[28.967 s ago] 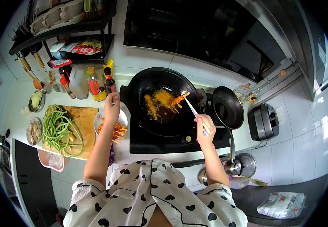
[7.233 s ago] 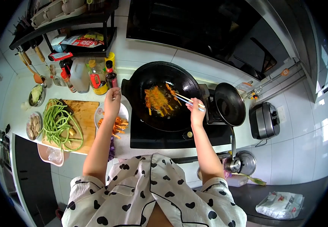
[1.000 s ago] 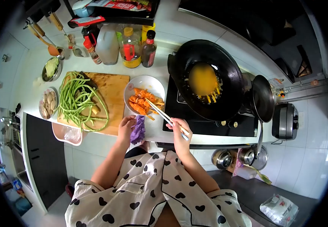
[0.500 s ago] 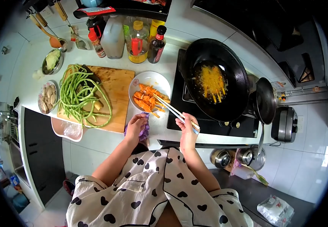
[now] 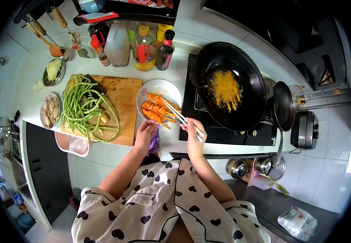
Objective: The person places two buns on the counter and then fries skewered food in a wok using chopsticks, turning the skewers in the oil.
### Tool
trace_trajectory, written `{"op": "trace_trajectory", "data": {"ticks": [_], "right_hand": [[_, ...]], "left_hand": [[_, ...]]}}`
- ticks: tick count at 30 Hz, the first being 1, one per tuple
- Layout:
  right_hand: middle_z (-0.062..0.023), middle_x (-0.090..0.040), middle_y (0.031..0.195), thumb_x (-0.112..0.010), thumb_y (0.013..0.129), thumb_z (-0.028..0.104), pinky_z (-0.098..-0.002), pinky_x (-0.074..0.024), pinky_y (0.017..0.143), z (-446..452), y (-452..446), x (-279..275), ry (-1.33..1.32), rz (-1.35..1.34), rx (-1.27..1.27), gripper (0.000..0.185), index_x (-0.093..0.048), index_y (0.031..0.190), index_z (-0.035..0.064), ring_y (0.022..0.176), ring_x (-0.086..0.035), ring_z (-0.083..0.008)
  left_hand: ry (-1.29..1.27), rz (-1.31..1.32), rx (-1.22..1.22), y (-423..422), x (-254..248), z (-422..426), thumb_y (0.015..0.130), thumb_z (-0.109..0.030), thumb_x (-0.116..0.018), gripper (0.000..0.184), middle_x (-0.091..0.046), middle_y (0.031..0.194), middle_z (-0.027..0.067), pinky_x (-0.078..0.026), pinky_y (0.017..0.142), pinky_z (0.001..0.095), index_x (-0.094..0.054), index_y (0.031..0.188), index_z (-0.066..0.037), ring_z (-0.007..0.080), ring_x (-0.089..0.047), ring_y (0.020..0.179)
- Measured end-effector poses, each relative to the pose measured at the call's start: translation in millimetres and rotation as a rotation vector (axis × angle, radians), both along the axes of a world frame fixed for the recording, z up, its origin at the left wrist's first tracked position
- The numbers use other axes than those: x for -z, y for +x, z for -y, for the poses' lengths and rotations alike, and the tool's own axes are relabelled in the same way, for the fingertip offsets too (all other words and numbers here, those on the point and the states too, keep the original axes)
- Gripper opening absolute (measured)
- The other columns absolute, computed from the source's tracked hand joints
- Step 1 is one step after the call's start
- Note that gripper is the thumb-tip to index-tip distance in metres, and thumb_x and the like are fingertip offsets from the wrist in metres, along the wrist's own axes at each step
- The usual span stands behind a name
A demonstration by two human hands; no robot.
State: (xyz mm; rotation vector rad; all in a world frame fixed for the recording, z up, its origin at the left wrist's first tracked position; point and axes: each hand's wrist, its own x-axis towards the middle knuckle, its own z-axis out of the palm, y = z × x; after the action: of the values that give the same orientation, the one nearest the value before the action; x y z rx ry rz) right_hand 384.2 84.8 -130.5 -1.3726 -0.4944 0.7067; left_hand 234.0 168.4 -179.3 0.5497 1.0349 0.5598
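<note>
My right hand [image 5: 193, 135] grips a pair of chopsticks [image 5: 179, 115], their tips among the orange, batter-coated strips [image 5: 155, 108] on a white plate [image 5: 169, 86]. At the plate's near rim, my left hand [image 5: 144, 134] is closed, fingertips pressed together. A crumpled purple cloth [image 5: 154, 141] lies beside and partly behind this hand; whether the fingers pinch the rim or the cloth is hard to tell. To the right, a black wok [image 5: 250, 81] on the stove holds yellow-orange strips [image 5: 226, 89] in bubbling oil.
Long green beans [image 5: 78, 101] lie on a wooden cutting board [image 5: 129, 97] at left. Behind the plate stand several bottles, including an oil bottle [image 5: 144, 50] and a dark sauce bottle [image 5: 165, 52]. A small black pan [image 5: 283, 105] sits right of the wok, near a rice cooker [image 5: 304, 129].
My right hand has moved slightly left and down, and the chopstick tips have shifted left over the coated strips. My left hand stays at the near rim. The view has shifted slightly.
</note>
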Motion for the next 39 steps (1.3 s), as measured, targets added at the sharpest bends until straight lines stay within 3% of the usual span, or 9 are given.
{"op": "trace_trajectory", "data": {"ticks": [10,13,28,31,39], "right_hand": [[-0.01,-0.059,0.089,-0.053,0.087,-0.003,-0.023,-0.0468,0.069,-7.1,-5.9,0.8,-0.007,0.352,-0.109,0.011,-0.059,0.096,-0.0038,0.078,-0.062,-0.0162],[-0.0095,-0.055,0.096,-0.052,0.09,0.0,-0.0234,-0.0482,0.074,-3.8,-5.6,2.7,-0.022,0.389,-0.163,0.013,-0.059,0.1,-0.005,0.082,-0.062,-0.0172],[-0.0094,-0.056,0.094,-0.052,0.089,-0.002,-0.022,-0.0472,0.071,-4.4,-8.9,7.3,-0.044,0.476,-0.156,0.012,-0.058,0.098,-0.0046,0.08,-0.061,-0.015],[-0.0094,-0.056,0.094,-0.052,0.089,-0.002,-0.0219,-0.0472,0.071,-2.1,-9.7,9.9,-0.048,0.476,-0.144,0.012,-0.058,0.098,-0.0047,0.081,-0.061,-0.015],[-0.011,-0.059,0.089,-0.054,0.085,-0.004,-0.0249,-0.0475,0.068,-1.3,-10.2,3.9,-0.024,0.45,-0.058,0.014,-0.06,0.098,-0.0012,0.076,-0.061,-0.0179]], "left_hand": [[0.098,-0.013,-0.016,2.9,6.3,-3.1,0.088,-0.008,-0.05,0.014,-0.057,0.09,-0.0027,-0.041,0.074,0.0207,-0.057,0.1,-0.009,0.0072,-0.053,0.083],[0.129,-0.012,0.007,4.7,9.0,-4.1,0.088,-0.008,-0.051,0.014,-0.057,0.091,-0.0026,-0.04,0.074,0.021,-0.057,0.1,-0.009,0.0073,-0.052,0.085],[0.167,-0.02,-0.029,3.0,-0.5,-2.9,0.088,-0.009,-0.051,0.013,-0.056,0.091,-0.0038,-0.038,0.074,0.0204,-0.057,0.099,-0.009,0.006,-0.052,0.085],[0.15,0.007,-0.062,2.8,-2.3,-2.9,0.089,-0.004,-0.051,0.012,-0.056,0.09,-0.0003,-0.04,0.073,0.0195,-0.058,0.098,-0.003,0.0072,-0.052,0.082],[0.164,-0.062,-0.013,5.2,-10.0,-3.9,0.088,-0.007,-0.051,0.014,-0.057,0.091,-0.0007,-0.04,0.075,0.0208,-0.058,0.099,-0.005,0.0081,-0.052,0.086]]}}
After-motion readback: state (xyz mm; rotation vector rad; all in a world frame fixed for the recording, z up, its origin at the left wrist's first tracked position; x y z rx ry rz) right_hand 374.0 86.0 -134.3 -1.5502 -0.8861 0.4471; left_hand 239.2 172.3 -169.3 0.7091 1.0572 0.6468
